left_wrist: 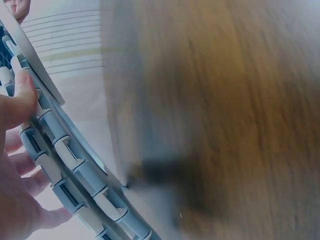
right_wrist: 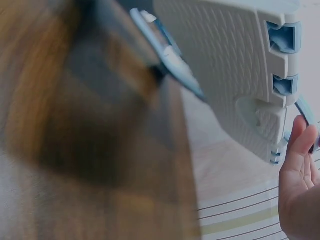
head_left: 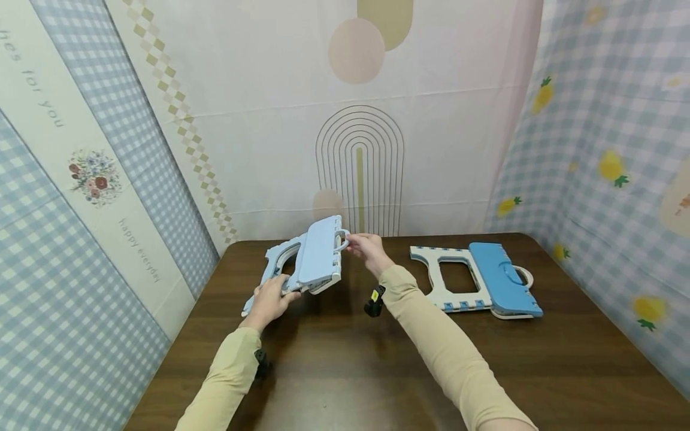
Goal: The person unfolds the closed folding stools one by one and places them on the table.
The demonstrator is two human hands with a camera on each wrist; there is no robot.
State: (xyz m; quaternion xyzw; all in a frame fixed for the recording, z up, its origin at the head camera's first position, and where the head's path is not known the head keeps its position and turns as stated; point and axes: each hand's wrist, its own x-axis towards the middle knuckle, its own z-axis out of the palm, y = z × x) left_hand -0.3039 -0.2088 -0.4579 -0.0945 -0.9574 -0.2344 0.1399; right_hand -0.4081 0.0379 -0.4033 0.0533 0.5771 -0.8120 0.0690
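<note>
A folded light-blue and white plastic step stool (head_left: 319, 251) is tilted above the left part of the table, its handle side raised. My left hand (head_left: 272, 304) grips the near edge of its leg frame. In the left wrist view, the thumb of that hand (left_wrist: 20, 190) lies across the hinged edge (left_wrist: 70, 155), with the fingers behind. My right hand (head_left: 369, 250) pinches the loop handle (head_left: 342, 239) at the right end. The right wrist view shows this hand (right_wrist: 300, 185) beside the white textured underside (right_wrist: 220, 60); part of the handle is out of frame.
Another folded stool, blue and white (head_left: 498, 272), lies flat on the right of the brown wooden table (head_left: 334, 371), handle pointing right. Behind the table hangs a patterned white cloth (head_left: 269, 149); checked cloths (head_left: 609, 197) hang at both sides.
</note>
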